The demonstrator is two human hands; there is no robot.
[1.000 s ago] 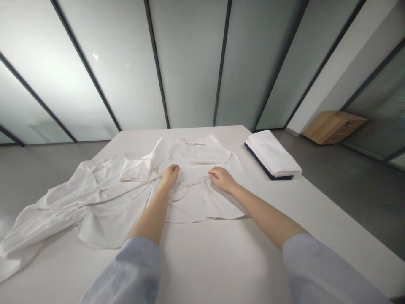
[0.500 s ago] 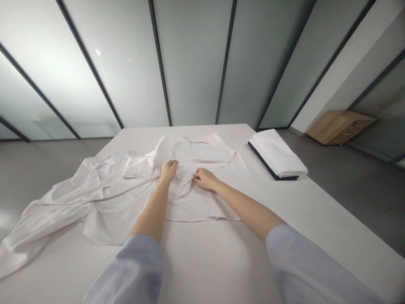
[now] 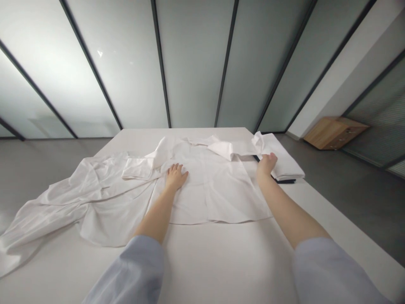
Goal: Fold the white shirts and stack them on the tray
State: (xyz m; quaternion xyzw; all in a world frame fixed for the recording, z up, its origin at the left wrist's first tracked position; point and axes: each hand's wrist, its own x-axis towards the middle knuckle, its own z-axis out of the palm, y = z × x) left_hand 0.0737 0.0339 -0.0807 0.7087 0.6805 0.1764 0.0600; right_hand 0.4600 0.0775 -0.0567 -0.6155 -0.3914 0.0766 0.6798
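Observation:
A white shirt (image 3: pixel 196 190) lies spread on the table, its collar toward the far edge and its hem toward me. My left hand (image 3: pixel 176 177) rests flat on the shirt's left half, fingers spread. Out to the right, my right hand (image 3: pixel 266 165) grips the cuff end of the shirt's sleeve (image 3: pixel 245 147), which stretches from the shoulder to the folded stack. Its fingers are closed, and the fingertips are partly hidden. The other sleeve (image 3: pixel 139 167) lies folded at the shirt's left side.
Another white garment (image 3: pixel 104 202) lies crumpled on the left, hanging past the table's edge. A folded white cloth (image 3: pixel 281 156) sits on a dark one at the right edge of the white table (image 3: pixel 221 261). Frosted glass panels stand behind; a wooden cabinet (image 3: pixel 335 133) is on the floor.
My right hand has moved from the shirt's middle out to the right, pulling the sleeve out with it. My left hand has opened flat on the shirt. The shirt's front lies smoother.

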